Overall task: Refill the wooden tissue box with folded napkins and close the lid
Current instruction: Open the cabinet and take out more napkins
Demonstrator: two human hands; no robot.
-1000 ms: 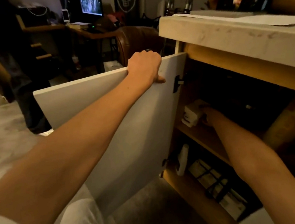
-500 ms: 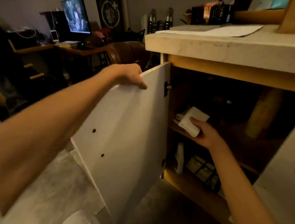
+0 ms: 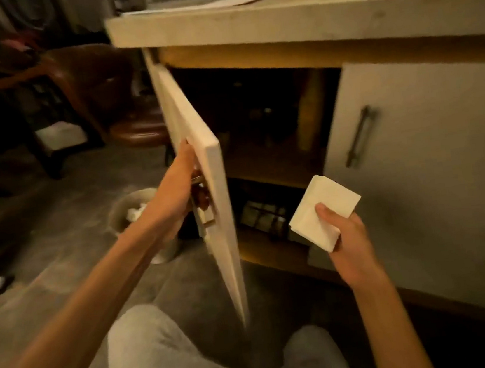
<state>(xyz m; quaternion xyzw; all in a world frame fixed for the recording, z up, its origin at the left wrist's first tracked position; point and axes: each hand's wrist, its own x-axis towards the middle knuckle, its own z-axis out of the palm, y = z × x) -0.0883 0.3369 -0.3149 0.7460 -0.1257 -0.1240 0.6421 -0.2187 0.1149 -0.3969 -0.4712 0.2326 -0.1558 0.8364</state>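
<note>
Moved: napkin stack [image 3: 324, 212] is now out of my cabinet
Right hand [image 3: 347, 242]: clamped on stack
Left hand [image 3: 175, 198]: gripping door [image 3: 214, 187] handle (blurred)

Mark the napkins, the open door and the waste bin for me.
napkins [image 3: 323, 207]: head view, top face of the stack.
door [image 3: 220, 198]: head view, its near edge.
bin [image 3: 116, 211]: head view, left rim.
</note>
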